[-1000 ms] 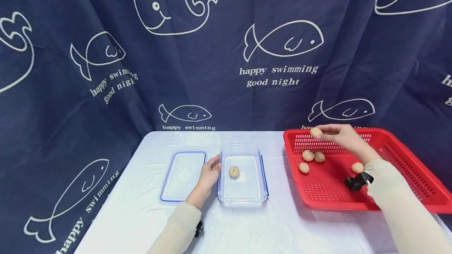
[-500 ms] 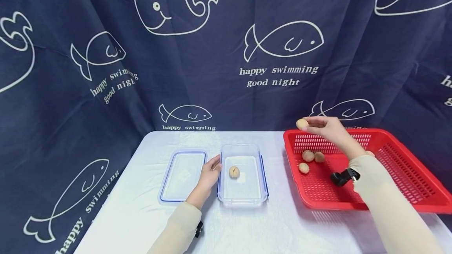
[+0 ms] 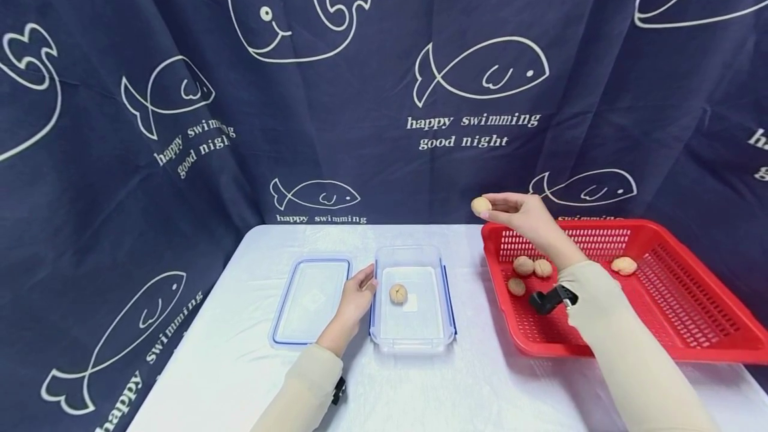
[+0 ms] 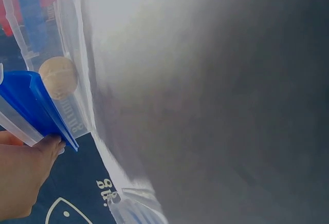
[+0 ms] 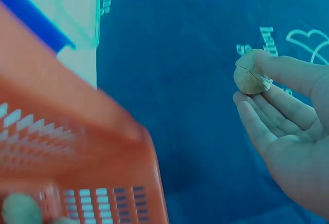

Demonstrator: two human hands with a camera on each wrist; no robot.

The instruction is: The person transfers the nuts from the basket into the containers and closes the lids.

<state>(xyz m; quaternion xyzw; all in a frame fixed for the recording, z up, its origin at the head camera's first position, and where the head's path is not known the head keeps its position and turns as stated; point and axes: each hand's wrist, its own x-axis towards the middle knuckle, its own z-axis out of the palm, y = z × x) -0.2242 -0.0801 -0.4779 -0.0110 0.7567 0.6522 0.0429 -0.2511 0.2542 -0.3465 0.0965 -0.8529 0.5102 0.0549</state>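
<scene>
My right hand (image 3: 531, 219) pinches a walnut (image 3: 481, 206) between thumb and fingertips, raised above the near-left rim area of the red basket. In the right wrist view the same walnut (image 5: 252, 73) shows its seam. My left hand (image 3: 357, 295) grips the left side of the clear plastic food container (image 3: 414, 345), by its blue latch (image 4: 33, 100) in the left wrist view. Inside that container lies one walnut (image 3: 399, 293). Several more walnuts (image 3: 523, 266) sit in the red basket (image 3: 600, 352), most by its left end, one walnut (image 3: 624, 265) farther right.
A clear lid with a blue seal (image 3: 312, 299) lies flat on the white-covered table (image 3: 252, 352), left of the container. Behind the table hangs a dark blue curtain (image 3: 384, 152) with white fish drawings. The basket wall (image 5: 113, 167) rises below the right hand.
My right hand has carried the walnut leftward and slightly up, from over the basket's inside to its left corner. The left hand and container have stayed put.
</scene>
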